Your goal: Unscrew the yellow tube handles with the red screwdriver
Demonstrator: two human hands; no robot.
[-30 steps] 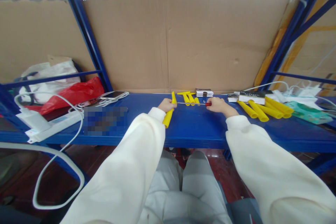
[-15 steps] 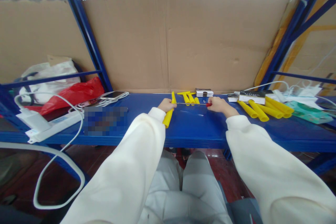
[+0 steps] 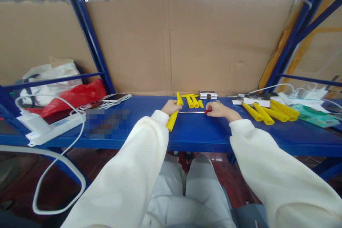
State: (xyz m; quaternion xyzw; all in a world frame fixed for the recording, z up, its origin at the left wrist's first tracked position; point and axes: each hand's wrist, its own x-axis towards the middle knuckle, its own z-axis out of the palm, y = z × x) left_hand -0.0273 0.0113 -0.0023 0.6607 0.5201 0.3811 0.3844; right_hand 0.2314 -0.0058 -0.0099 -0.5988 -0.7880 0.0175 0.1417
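My left hand (image 3: 171, 107) is closed around a yellow tube (image 3: 172, 121) that stands slanted over the blue table. In my right hand (image 3: 217, 109) is the red handle of a thin-shafted tool (image 3: 192, 112), its fingers wrapped round the handle. The metal shaft runs left from that handle to the yellow tube; whether its tip touches or enters the tube cannot be told. Behind the shaft lie several short yellow pieces (image 3: 196, 103).
Several yellow tubes (image 3: 263, 114) lie right of my right hand, near a black-and-white box (image 3: 256, 99) and a green packet (image 3: 315, 115). Stacked white cards (image 3: 208, 94) sit at the back. A phone (image 3: 117, 97), cables and a power strip (image 3: 57, 126) are at the left.
My right hand has moved slightly left and nearer to me with the red-handled tool. The shaft now sits lower, and the yellow tube in my left hand has shifted slightly.
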